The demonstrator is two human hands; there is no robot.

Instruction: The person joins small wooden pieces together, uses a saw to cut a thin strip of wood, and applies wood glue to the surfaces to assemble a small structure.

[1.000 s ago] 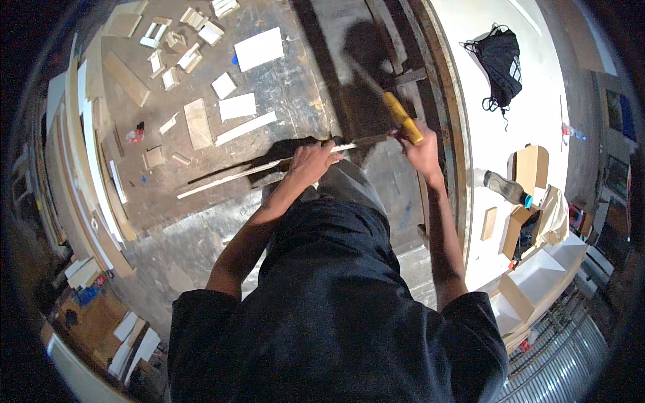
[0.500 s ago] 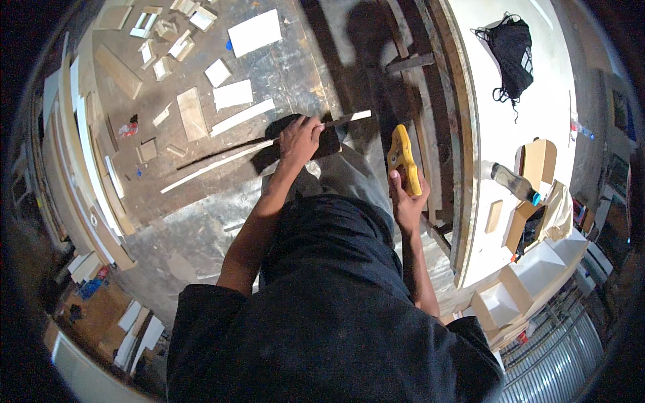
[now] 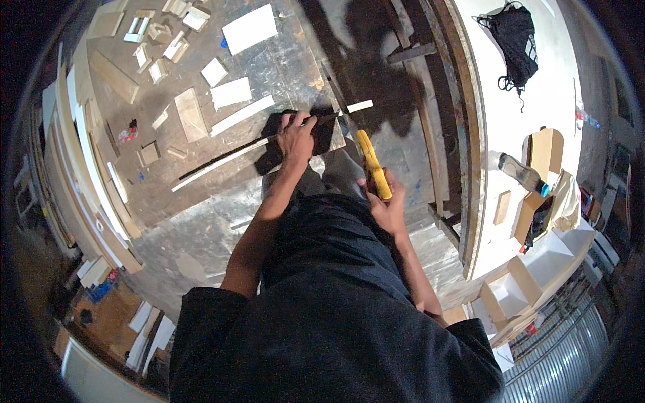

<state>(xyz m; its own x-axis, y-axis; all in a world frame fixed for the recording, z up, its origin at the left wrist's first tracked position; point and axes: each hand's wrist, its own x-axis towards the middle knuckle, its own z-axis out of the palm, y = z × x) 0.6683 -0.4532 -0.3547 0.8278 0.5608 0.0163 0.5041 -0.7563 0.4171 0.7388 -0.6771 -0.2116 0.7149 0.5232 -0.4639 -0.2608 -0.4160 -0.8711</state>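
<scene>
My left hand [image 3: 295, 142] rests over a long thin white wooden strip [image 3: 223, 164], its fingers bent down onto it and holding it against the work surface. The strip's short white end [image 3: 360, 106] sticks out past the edge on the right. In my right hand [image 3: 388, 208] is a handsaw, gripped by its yellow handle [image 3: 371, 160]. Its narrow blade points up and away from me and crosses the strip near that end. Dark shadow covers the area around my left fingers, so their exact contact is hard to make out.
Cut board pieces [image 3: 191, 115] and small wooden frames [image 3: 176, 47] lie at the far left. Long boards [image 3: 94, 168] line the left edge. On the right, a white panel [image 3: 500, 134] carries a black bag [image 3: 512, 47], a bottle [image 3: 521, 174] and a cardboard box [image 3: 545, 151].
My right hand has swung the saw leftward and turned it, bringing the blade onto the strip. My left hand stays on the strip, its fingers shifted slightly left.
</scene>
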